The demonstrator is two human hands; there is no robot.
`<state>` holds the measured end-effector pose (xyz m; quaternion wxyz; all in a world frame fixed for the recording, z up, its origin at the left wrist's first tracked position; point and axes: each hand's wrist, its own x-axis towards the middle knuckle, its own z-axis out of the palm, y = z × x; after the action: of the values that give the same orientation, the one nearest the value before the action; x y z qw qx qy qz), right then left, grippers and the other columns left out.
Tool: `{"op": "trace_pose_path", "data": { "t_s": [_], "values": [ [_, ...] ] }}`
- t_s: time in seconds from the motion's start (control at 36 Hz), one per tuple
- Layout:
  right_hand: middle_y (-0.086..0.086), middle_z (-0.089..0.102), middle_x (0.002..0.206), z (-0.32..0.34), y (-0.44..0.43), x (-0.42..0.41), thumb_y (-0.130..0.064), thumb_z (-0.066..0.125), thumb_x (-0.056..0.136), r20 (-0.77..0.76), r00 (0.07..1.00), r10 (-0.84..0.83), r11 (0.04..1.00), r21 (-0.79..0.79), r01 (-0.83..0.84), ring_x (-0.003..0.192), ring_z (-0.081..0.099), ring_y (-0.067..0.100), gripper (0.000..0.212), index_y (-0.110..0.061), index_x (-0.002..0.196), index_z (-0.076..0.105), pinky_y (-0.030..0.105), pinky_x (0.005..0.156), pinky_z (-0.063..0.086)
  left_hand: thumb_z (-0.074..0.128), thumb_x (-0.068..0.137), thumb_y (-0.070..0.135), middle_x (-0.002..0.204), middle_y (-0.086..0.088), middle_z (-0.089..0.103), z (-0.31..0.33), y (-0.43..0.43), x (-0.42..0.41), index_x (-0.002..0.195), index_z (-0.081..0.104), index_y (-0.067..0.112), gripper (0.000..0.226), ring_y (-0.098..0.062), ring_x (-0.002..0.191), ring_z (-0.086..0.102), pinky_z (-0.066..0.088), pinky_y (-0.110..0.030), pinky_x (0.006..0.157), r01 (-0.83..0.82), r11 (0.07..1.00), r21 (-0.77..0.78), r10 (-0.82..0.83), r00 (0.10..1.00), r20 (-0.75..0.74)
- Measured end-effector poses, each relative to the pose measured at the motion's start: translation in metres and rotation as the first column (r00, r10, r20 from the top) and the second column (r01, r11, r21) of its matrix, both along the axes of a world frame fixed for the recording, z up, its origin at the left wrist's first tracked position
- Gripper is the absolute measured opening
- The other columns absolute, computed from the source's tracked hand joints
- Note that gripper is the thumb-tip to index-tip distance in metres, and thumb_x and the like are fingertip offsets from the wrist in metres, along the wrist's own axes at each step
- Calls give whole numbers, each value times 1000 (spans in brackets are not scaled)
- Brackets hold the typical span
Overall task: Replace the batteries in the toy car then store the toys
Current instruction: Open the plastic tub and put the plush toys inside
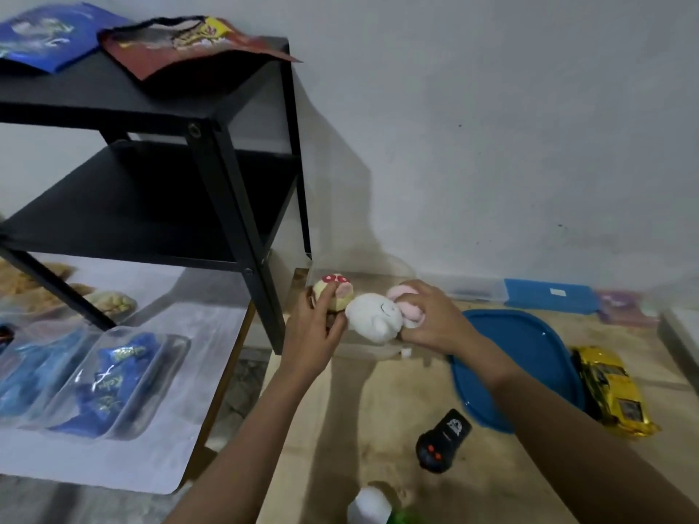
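My left hand (316, 327) grips a small yellow plush toy (334, 295) with red and pink spots. My right hand (431, 319) holds the pink ears of a white plush bunny (374, 315). Both toys hang over a clear plastic container (363, 279) at the far side of the wooden table. The container's blue lid (529, 357) lies flat to the right. A yellow toy car (614, 391) rests beside the lid at the right. A black remote control (442, 440) with red buttons lies near the table's front.
A black two-tier metal shelf (212, 153) stands left of the container, with snack bags on top. Clear trays of blue packets (109, 383) sit on a lower white surface at left. A white bottle (372, 504) stands at the front edge. A blue box (548, 296) lies by the wall.
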<state>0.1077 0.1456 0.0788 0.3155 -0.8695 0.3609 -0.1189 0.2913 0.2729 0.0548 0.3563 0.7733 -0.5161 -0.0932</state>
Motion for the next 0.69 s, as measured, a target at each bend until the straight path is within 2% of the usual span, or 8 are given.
{"op": "trace_pose_path", "data": {
  "t_s": [0.08,0.19,0.28,0.39,0.47,0.53,0.58,0.69],
  "values": [
    [-10,44,131,-10,-5,9,-50,67,62,-110,994,-5,995,-96,-6,119,38,22,52,-37,112,58,47,91,45,48,93,31,135,-15,37,-3,-15,10,142,30,34,53,-38,113,48,41,-43,91,-18,981,192,-14,987,163],
    [-8,34,144,-14,-7,21,-66,40,58,-255,966,34,988,-138,-71,134,24,25,68,-35,117,55,47,98,40,50,89,25,126,-9,44,-9,-30,22,134,39,38,48,-35,110,51,44,-42,87,61,956,288,-100,987,122],
    [-4,16,154,-23,-6,30,-55,43,73,-381,914,142,978,-91,-189,142,6,28,66,-31,135,41,48,109,27,55,84,19,130,-7,45,-18,-35,25,133,44,35,53,-30,115,48,44,-36,89,145,923,355,-185,979,81],
    [3,-12,158,-40,-4,37,-32,42,95,-498,846,190,974,-16,-228,144,-8,33,63,-32,148,8,47,118,7,45,90,17,142,-6,40,-29,-39,23,138,40,27,50,-29,124,44,40,-37,96,125,872,474,-227,960,165],
    [6,-10,158,-46,-5,38,-34,38,97,-525,826,206,977,62,-204,145,3,30,63,-36,147,0,41,115,17,45,91,18,143,-5,39,-30,-42,21,141,36,25,51,-26,128,40,38,-37,100,127,861,492,-230,961,155],
    [3,-6,158,-43,-7,39,-34,41,95,-522,827,208,978,87,-191,144,12,29,64,-36,147,4,39,108,30,44,92,21,145,-5,38,-29,-43,21,142,35,25,51,-25,130,37,35,-37,103,145,855,497,-257,953,163],
    [1,2,158,-40,-9,41,-34,46,93,-505,844,178,983,57,-173,140,21,29,65,-33,147,12,39,101,35,42,93,24,145,-3,37,-26,-42,21,142,35,24,49,-25,131,36,34,-36,104,175,857,484,-277,949,148],
    [5,24,148,-41,-14,43,-30,56,87,-532,832,157,986,33,-165,120,44,32,66,-28,144,23,37,87,46,42,94,33,146,1,38,-18,-40,19,139,39,28,45,-24,128,40,40,-36,99,315,792,523,-329,942,-69]
  ]
}}
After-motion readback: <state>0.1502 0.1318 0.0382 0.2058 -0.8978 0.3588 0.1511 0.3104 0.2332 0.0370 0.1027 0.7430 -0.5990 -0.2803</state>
